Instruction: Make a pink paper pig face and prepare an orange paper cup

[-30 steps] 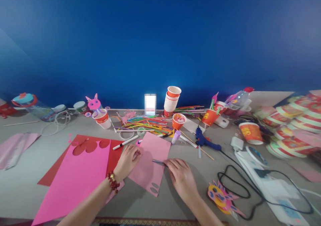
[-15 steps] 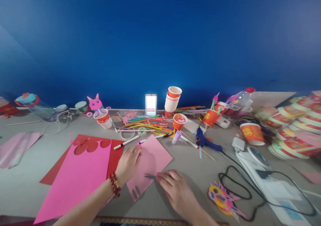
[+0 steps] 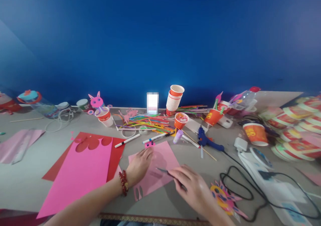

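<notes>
My left hand [image 3: 139, 164], with a red bead bracelet at the wrist, has its fingers drawn together over a light pink paper sheet [image 3: 164, 159]. At its fingertips is a small hot pink face cutout [image 3: 149, 145] with eyes on it. My right hand [image 3: 192, 185] is closed around dark scissors [image 3: 164, 171], whose blades point left across the sheet; the handles are mostly hidden by the fingers. Two elongated holes show in the sheet's near left corner.
Hot pink paper [image 3: 82, 175] overlaps red paper [image 3: 59, 162] on the left. Markers [image 3: 127, 141] and colourful sticks [image 3: 150, 122] lie behind. A blue glue gun [image 3: 208, 141], its black cord and a white power strip [image 3: 271, 185] are on the right.
The pink sheet has shifted right and turned, along with my left hand and the face cutout. My right hand with the scissors has also moved right and slightly up.
</notes>
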`<state>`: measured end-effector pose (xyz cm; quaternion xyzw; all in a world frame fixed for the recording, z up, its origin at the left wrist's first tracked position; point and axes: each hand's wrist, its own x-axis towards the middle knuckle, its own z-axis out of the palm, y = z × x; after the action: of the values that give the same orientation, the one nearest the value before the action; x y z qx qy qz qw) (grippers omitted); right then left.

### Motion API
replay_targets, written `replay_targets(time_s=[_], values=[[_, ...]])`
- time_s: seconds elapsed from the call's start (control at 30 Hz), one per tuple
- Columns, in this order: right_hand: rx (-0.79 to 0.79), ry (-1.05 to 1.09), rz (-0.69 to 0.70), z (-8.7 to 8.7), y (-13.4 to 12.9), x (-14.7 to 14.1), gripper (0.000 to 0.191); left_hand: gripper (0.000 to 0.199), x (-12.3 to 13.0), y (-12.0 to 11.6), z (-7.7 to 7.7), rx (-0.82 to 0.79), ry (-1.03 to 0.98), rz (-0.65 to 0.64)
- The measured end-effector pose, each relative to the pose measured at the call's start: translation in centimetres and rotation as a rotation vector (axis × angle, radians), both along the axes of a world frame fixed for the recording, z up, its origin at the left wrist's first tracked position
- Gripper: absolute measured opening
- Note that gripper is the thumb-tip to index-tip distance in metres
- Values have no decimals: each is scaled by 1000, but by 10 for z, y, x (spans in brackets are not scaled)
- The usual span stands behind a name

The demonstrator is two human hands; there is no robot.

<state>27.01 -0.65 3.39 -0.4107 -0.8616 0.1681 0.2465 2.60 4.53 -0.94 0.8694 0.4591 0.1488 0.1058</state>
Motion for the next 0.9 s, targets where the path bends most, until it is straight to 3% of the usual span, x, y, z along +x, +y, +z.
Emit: replay_targets(time_s=[0.13,0.27,0.47,0.6,0.73,0.9], values=[[33,-32,-79,-15,19,-3,41,30,12,-2,0,-6,-26,-66],[3,-101,-131,-29,21,0,44,26,5,-4,5,-63,-94,-70],[-111,-171,-16,-17,15,-3,31,12,-10,-2,21,-165,-321,89],[-80,-175,-34,-8,29,-17,20,11,-6,-2,28,-174,-272,54],[-22,-262,-105,-12,48,-28,35,10,-2,-1,30,-124,-131,-24],[-12,-292,-124,-19,54,-32,29,17,1,20,30,-10,-41,40]])
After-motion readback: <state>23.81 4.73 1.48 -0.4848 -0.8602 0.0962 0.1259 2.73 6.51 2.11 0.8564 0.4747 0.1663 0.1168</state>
